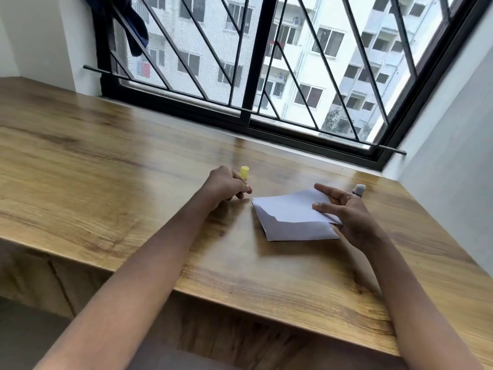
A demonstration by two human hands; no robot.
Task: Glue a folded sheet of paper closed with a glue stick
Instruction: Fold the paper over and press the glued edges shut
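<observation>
Right, we're at the folded paper point(293, 217) now, lying flat on the wooden desk point(106, 156) toward the right, its top flap lifted a little along the near edge. My read: this is the hold-it-open stage, glue either about to go on or about to be pressed shut. I can't tell from here whether any glue is on the sheet.

My right hand point(349, 217) is on the paper's right end, fingers spread and mostly straight, pinning the upper flap, thumb low by the near corner. It's open and flat, a press more than a grasp. Just beyond it stands a pale-capped stick point(358, 189), partly hidden behind the fingers; probably the glue stick, though I'm guessing.

My left hand point(226, 185) sits just left of the paper's corner, apart from it, curled into a loose fist with fingertips tucked down toward the desk. Whether it's pinching something small I can't tell. A yellow cap point(244, 172) stands upright right behind its knuckles.

Both forearms run in from the near edge, converging on the sheet. As I see it, the next move calls for one hand to keep the flap steady while the other fetches the stick.
</observation>
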